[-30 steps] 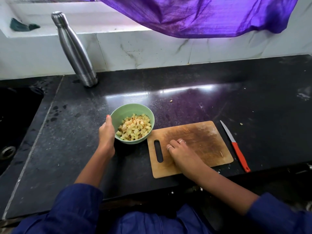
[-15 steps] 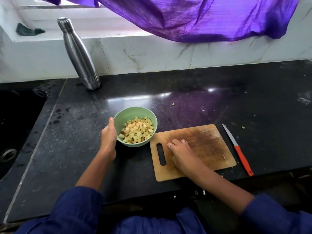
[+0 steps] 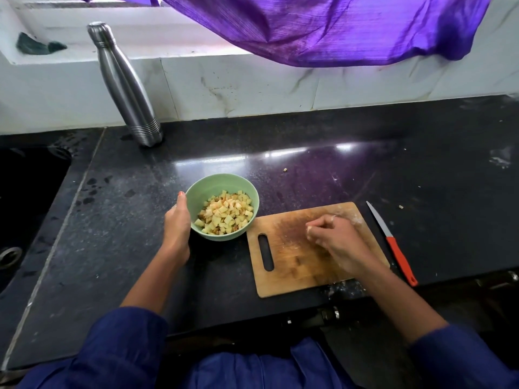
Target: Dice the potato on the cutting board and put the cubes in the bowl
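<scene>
Right hand [image 3: 334,237] shifted right across cutting board [image 3: 283,265], fingers curled, contents unclear, left hand [image 3: 177,220] cupping bowl [image 3: 216,186].

Daylit scene, brightest along the white window ledge [image 3: 146,37] at the top, with light filtering through the purple cloth [image 3: 323,29] and casting a violet sheen plus two small glare patches on the polished black counter [image 3: 309,153]. Soft, short shadows under the bowl [image 3: 222,189] and forearms; deep darkness over the sink [image 3: 25,197] at left and below the counter edge. Strong wide-angle bowing of straight lines toward the borders, slight motion blur on the right hand [image 3: 334,237], otherwise sharp focus mid-frame.
</scene>
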Tool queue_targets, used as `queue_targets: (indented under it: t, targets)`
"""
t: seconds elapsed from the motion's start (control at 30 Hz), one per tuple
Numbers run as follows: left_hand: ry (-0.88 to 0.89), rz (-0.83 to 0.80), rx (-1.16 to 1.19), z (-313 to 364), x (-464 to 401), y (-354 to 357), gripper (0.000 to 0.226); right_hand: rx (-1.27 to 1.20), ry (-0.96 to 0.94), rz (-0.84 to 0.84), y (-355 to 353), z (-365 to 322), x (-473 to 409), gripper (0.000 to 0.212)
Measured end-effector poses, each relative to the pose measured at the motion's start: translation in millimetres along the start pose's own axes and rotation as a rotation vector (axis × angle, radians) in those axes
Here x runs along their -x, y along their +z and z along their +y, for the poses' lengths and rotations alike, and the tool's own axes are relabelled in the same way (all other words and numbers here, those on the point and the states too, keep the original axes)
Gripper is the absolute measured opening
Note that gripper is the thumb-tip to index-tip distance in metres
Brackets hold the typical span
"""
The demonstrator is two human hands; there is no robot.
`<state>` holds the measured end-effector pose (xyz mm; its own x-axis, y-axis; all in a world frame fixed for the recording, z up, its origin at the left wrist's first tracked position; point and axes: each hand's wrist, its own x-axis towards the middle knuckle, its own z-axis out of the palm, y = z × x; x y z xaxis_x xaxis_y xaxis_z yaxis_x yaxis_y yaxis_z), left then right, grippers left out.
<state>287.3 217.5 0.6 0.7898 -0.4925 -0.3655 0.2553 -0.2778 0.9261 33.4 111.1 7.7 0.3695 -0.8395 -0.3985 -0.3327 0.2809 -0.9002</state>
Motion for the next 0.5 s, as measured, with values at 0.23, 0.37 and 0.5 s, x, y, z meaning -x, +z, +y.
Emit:
queue_targets:
  t: [0.23,0.37,0.5]
  targets:
    - [0.028,0.007,0.040,4,5,5,0.035,-0.502,0.070,-0.153,18,-46,-1,0.015]
    - [0.043,0.010,0.067,5,8,7,0.033,-0.124,-0.142,-0.216,68,-83,-1,0.013]
    - [0.056,0.017,0.086,6,8,3,0.034,0.424,-0.343,-0.214,103,-98,-19,0.019]
